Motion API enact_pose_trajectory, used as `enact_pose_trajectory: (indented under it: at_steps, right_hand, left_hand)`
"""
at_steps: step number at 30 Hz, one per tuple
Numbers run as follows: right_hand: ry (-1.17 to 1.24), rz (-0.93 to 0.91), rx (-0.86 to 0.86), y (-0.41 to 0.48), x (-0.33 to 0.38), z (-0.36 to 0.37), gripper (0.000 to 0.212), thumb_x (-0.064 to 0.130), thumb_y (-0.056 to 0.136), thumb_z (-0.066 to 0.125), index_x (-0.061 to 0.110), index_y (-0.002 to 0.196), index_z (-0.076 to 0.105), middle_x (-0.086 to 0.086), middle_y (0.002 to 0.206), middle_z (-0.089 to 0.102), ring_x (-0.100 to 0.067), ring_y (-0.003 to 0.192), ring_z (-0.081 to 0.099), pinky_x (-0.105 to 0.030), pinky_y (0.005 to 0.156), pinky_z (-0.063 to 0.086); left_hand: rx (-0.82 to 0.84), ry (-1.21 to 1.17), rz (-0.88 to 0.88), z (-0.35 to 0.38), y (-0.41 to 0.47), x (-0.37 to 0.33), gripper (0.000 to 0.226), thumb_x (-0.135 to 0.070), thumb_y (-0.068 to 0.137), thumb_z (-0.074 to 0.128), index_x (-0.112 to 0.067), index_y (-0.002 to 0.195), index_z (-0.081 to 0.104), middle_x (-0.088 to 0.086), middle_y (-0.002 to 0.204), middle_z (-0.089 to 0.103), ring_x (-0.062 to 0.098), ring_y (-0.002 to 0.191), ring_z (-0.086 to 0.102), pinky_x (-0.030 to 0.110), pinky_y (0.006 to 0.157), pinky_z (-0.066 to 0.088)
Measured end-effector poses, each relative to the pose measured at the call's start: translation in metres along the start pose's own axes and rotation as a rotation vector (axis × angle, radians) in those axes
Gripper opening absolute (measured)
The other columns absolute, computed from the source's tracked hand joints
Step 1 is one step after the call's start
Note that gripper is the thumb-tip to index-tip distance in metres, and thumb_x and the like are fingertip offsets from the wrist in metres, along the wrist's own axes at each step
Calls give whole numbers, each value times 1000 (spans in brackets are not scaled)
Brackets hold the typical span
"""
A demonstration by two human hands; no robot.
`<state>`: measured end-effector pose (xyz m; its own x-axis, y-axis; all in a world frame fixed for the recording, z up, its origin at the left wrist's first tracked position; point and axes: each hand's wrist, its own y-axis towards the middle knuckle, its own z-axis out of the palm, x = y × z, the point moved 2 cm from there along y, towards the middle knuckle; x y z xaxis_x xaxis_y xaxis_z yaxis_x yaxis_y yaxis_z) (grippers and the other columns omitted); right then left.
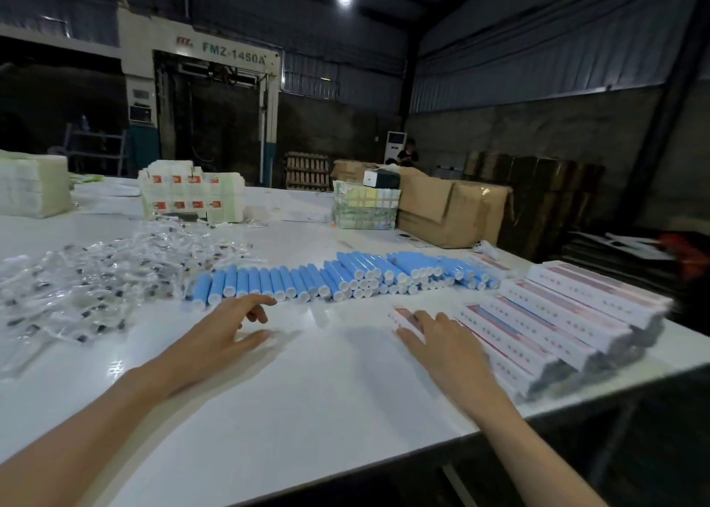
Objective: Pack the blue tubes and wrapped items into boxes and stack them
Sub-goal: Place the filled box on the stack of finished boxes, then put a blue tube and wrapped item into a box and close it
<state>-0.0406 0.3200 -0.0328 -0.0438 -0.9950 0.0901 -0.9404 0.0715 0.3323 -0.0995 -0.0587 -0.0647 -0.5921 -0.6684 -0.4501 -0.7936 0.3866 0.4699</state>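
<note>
As left fingers (256, 300) spread, blue tubes (345, 276) just beyond.

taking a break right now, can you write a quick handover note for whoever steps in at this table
Left grip: fingers relaxed, holds nothing, hovers just short of the near ends of the blue tubes.
Right grip: rests on the nearest box; motion blur hides whether it grasps it.
Things: the tubes lie in a row across the middle of the white table, the wrapped items are heaped to the left, and the stacked boxes sit in rows at the right edge.
Done: a stack of boxes stands; whether they are filled cannot be seen.
Left: many loose tubes and wrapped items to pack and stack.
</note>
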Motion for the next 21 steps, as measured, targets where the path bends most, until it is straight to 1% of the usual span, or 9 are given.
enact_pose_trajectory:
  at_steps: [3, 9, 12, 14, 17, 19, 21]
  right_hand:
    - [-192, -3, -29, -7, -10, 7, 57, 62, 108, 27, 29, 153, 39, -1, 136, 59, -20, 123, 59, -33, 102, 48]
    - [-296, -27, -46, -13, -10, 16, 59, 61, 109, 27, 26, 155, 35, -5, 146, 51, -24, 134, 50, -37, 112, 41]
    - [-356, -5, -57, -17, -15, 19, 55, 58, 109, 31, 22, 148, 46, -7, 148, 44, -26, 136, 44, -38, 113, 39]
    - [-404, 20, -62, -17, -17, 19, 53, 56, 109, 33, 21, 142, 53, -6, 145, 47, -27, 134, 44, -40, 113, 37]
    - [-480, 66, -41, -20, -18, 20, 51, 56, 109, 35, 21, 140, 55, -7, 148, 50, -31, 139, 43, -50, 117, 31]
    - [-470, 78, -31, -21, -18, 21, 50, 55, 109, 36, 20, 141, 55, -8, 149, 49, -32, 140, 44, -51, 119, 30]
    - [-458, 75, -40, -20, -17, 20, 51, 56, 108, 38, 20, 140, 56, -7, 146, 51, -30, 137, 46, -49, 117, 33]
  left_hand:
    - [1, 5, 8, -1, 0, 4, 42, -30, 105, 69, -48, 139, 51, -24, 122, 61, 0, 120, 53, 20, 93, 45]
    - [7, 43, 18, -3, 0, 17, 39, -28, 104, 69, -41, 140, 57, -25, 120, 63, 1, 120, 55, 24, 94, 48]
    - [22, 39, 3, -2, -1, 21, 38, -28, 105, 69, -44, 138, 58, -25, 120, 63, 2, 120, 55, 25, 95, 48]
    - [26, 37, 4, -2, -1, 22, 37, -29, 105, 69, -46, 137, 58, -25, 119, 63, 2, 120, 55, 24, 95, 48]
    - [37, 34, -5, -3, -2, 21, 36, -30, 105, 69, -45, 136, 59, -24, 120, 63, 2, 120, 55, 24, 95, 48]
    - [39, 34, -10, -4, -2, 20, 35, -30, 105, 69, -45, 135, 59, -23, 120, 63, 1, 119, 55, 23, 94, 48]
    - [40, 30, -18, -5, -3, 19, 33, -30, 105, 68, -45, 134, 60, -22, 119, 63, 1, 119, 55, 21, 92, 47]
